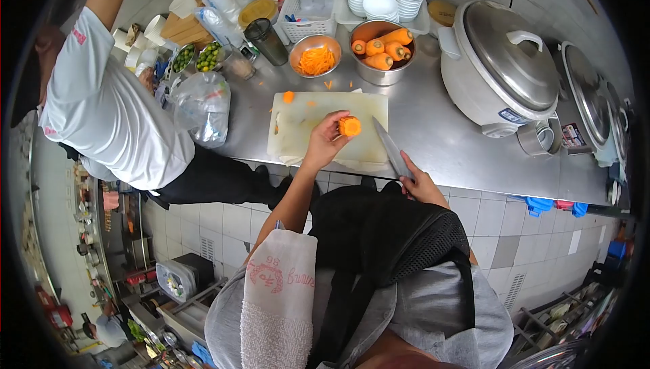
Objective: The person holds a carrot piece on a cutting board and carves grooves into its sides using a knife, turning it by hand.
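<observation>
The metal surface (pixel 423 122) carries the cutting board (pixel 298 128), the reference for all positions. Beyond the board's far right corner stands a pot (pixel 382 80) of large carrots (pixel 381 61); these appear left to cut. Beyond its far edge, a bowl (pixel 293 58) contains shredded carrot (pixel 316 62), judged the finished portion. Work is therefore assessed as partly complete. The knife (pixel 389 144) angles over the board's right side, its handle enclosed by the right hand (pixel 421 183). The left hand (pixel 326 141) grips a carrot piece (pixel 349 126) above the board's middle. This piece is bright orange, with a cut face, a paler centre and an uneven rim. A smaller chunk (pixel 288 97) lies at the board's far left corner.
</observation>
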`<state>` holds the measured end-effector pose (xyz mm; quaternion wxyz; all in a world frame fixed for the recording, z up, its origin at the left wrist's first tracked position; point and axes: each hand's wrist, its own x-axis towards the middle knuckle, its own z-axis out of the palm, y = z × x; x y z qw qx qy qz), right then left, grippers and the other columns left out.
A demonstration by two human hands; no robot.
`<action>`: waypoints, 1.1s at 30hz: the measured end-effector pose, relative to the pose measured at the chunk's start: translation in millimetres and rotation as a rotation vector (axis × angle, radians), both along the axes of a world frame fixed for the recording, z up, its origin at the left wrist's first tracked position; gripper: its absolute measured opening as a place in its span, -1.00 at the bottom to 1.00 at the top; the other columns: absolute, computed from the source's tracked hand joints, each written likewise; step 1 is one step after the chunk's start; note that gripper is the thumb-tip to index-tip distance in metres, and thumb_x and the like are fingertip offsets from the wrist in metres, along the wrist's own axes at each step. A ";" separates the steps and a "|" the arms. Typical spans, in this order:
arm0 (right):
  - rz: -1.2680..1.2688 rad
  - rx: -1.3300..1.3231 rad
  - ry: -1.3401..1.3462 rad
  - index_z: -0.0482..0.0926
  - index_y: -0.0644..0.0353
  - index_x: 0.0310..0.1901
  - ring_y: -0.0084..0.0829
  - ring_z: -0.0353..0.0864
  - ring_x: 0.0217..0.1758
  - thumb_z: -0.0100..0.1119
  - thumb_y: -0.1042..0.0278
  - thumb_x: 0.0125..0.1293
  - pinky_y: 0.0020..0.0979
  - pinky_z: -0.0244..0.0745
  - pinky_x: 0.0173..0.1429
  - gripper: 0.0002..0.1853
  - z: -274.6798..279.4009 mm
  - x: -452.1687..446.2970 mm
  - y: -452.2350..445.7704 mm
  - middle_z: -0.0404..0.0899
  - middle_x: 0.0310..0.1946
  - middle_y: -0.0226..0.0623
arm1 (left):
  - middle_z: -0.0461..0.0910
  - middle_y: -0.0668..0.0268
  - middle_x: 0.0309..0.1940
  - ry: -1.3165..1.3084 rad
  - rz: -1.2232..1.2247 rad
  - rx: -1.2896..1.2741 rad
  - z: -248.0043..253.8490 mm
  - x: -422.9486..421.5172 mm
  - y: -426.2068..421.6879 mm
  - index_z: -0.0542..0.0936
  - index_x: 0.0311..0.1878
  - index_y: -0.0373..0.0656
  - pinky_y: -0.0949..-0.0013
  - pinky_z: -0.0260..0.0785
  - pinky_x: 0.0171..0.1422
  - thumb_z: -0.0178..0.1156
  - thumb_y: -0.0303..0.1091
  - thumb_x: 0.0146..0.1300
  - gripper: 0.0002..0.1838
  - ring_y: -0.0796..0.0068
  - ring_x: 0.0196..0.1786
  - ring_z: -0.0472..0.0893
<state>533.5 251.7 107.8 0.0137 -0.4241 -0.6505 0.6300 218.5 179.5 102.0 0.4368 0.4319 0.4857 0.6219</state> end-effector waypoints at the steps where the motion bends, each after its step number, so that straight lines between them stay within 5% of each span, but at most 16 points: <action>1: 0.013 0.004 -0.007 0.09 -0.37 0.72 -0.52 0.52 -0.57 0.15 0.47 0.57 -0.36 0.56 -0.40 -0.19 -1.1 0.6 -0.2 0.58 -0.51 -0.32 | 0.54 0.26 0.30 0.000 0.007 -0.003 -3.3 -0.7 0.2 0.48 0.44 -0.23 0.34 0.49 0.44 0.30 -0.80 0.31 -0.37 0.39 0.36 0.61; 8: 0.040 0.046 -0.026 0.06 -0.36 0.73 -0.51 0.52 -0.57 0.14 0.48 0.57 -0.36 0.57 -0.39 -0.17 0.6 -0.2 -3.0 0.59 -0.50 -0.30 | 0.65 0.20 0.24 0.024 0.067 -0.007 -11.3 0.3 -2.3 0.49 0.43 -0.27 0.34 0.51 0.42 0.34 -0.69 0.36 -0.42 0.40 0.32 0.64; 13: 0.038 0.056 -0.051 0.06 -0.32 0.73 -0.50 0.54 -0.57 0.11 0.49 0.57 -0.36 0.58 -0.38 -0.19 1.2 -3.7 -1.9 0.60 -0.49 -0.30 | 0.70 0.12 0.02 0.957 0.303 -0.227 -32.3 -3.0 -2.0 0.54 0.36 -0.29 0.25 0.63 0.26 0.62 -0.26 0.15 -0.26 0.27 0.14 0.73; 17: 0.040 0.050 -0.059 0.07 -0.29 0.73 -0.49 0.56 -0.57 0.09 0.51 0.56 -0.35 0.59 -0.37 -0.19 0.9 -5.0 0.3 0.61 -0.49 -0.28 | 0.59 -0.03 0.20 0.885 0.396 -0.293 -48.1 8.0 0.4 0.46 0.47 -0.22 0.01 0.62 0.18 0.65 -0.12 0.03 -0.06 -0.10 0.08 0.71; 25: 0.041 0.037 0.001 0.06 -0.23 0.73 -0.47 0.58 -0.59 0.07 0.54 0.55 -0.35 0.61 -0.38 -0.18 6.2 -8.5 5.0 0.62 -0.49 -0.26 | 0.57 0.16 0.27 0.577 0.172 -0.245 -49.8 1.9 -5.9 0.44 0.53 -0.10 0.36 0.62 -0.01 0.67 -0.38 -0.02 -0.02 0.39 -0.14 0.65; 33: 0.059 -0.010 0.118 0.02 -0.23 0.74 -0.49 0.59 -0.61 0.05 0.52 0.56 -0.35 0.61 -0.39 -0.18 24.0 -53.2 22.7 0.62 -0.49 -0.28 | 0.60 0.24 0.25 0.683 0.245 -0.133 -50.7 8.9 -1.7 0.49 0.52 -0.03 0.38 0.57 -0.08 0.65 -0.34 0.06 -0.10 0.48 -0.27 0.59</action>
